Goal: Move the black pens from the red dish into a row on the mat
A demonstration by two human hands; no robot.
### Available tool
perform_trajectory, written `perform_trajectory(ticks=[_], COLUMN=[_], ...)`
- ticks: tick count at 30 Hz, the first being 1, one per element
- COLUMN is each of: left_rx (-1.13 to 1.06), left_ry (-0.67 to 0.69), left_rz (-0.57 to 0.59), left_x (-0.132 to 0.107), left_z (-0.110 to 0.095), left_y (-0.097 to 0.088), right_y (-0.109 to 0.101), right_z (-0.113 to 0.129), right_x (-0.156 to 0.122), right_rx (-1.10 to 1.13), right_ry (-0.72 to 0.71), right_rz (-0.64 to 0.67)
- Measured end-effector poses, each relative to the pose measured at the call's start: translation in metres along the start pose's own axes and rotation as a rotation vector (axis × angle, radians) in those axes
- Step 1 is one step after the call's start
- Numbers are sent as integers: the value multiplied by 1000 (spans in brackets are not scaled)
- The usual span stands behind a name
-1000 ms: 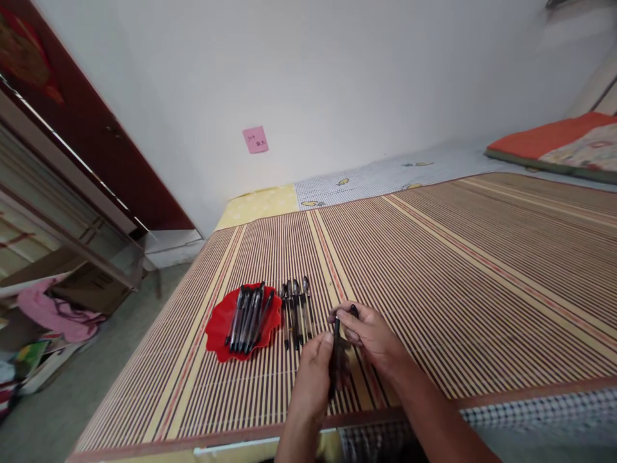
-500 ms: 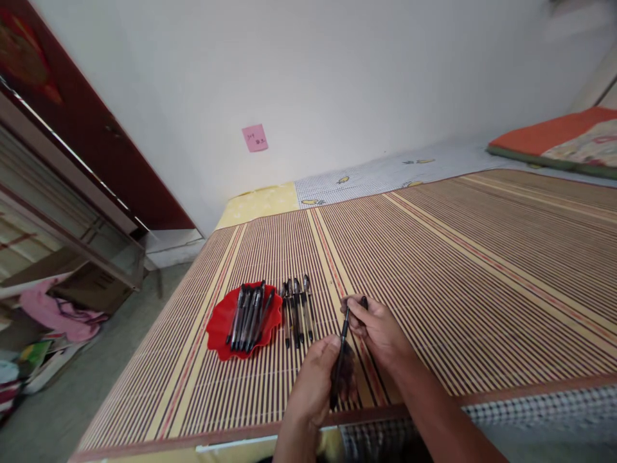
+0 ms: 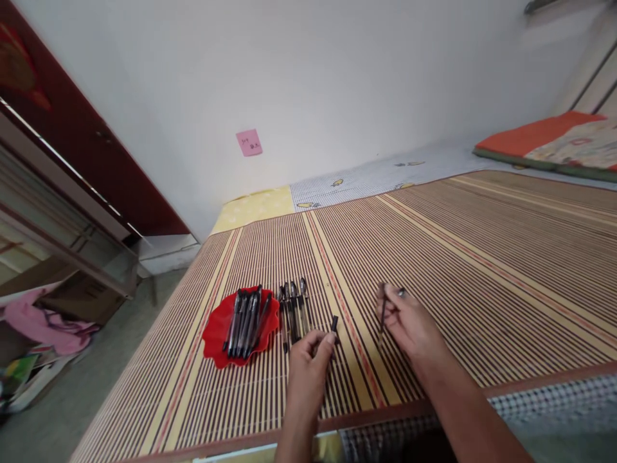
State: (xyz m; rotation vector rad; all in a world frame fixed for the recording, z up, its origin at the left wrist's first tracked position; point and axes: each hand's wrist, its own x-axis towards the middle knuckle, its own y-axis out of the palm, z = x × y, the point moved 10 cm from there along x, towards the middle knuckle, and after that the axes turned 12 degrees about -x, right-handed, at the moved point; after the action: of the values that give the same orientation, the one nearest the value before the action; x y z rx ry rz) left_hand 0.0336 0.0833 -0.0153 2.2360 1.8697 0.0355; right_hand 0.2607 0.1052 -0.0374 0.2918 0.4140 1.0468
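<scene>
My left hand (image 3: 308, 366) is closed around a black pen barrel (image 3: 332, 323), whose dark end sticks up past my fingertips. My right hand (image 3: 409, 321) is closed on a thin dark pen refill (image 3: 382, 312), pinched so it hangs down toward the mat; a small pen piece shows at my fingertips. The two hands are apart above the striped bamboo mat (image 3: 457, 257). To the left lies a red plate (image 3: 216, 337) with several black pens (image 3: 245, 315). A row of several more pens (image 3: 292, 312) lies on the mat beside the plate.
The mat covers a bed along a white wall with a pink sticky note (image 3: 249, 142). An orange-edged cushion (image 3: 549, 138) lies at the far right. A dark red cabinet (image 3: 72, 128) and floor clutter with pink cloth (image 3: 43, 321) stand on the left.
My hands held one pen together; now they have drawn apart, the right moving rightward with the thin refill, the left keeping the barrel. The view shifted slightly.
</scene>
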Motion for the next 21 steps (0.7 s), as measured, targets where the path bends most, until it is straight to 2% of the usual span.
perform_trajectory(ticks=[3, 5, 9, 11, 14, 16, 19, 21], left_rx=[109, 187, 351, 434, 499, 517, 545, 581], left_ry=[134, 175, 226, 331, 554, 653, 697, 698], left_rz=[-96, -131, -132, -183, -386, -472, -484, -467], left_x=[-2, -4, -5, -8, -19, -25, -24, -20], left_z=[-14, -18, -21, -31, -54, -63, -65, -63], left_y=[-4, -3, -1, -7, -28, -39, -45, -44], right_y=[55, 77, 90, 91, 101, 114, 128, 132], right_z=[-26, -36, -38, -35, -26, -23, -31, -41], right_x=[-29, -45, -53, -47, -26, -6, 26, 41], right_rx=[-345, -539, -698, -711, -751, -891, -1168, -1239], right_ry=[110, 75, 13, 27, 13, -42, -78, -56], right_rz=[382, 500, 527, 527, 532, 555, 535, 508])
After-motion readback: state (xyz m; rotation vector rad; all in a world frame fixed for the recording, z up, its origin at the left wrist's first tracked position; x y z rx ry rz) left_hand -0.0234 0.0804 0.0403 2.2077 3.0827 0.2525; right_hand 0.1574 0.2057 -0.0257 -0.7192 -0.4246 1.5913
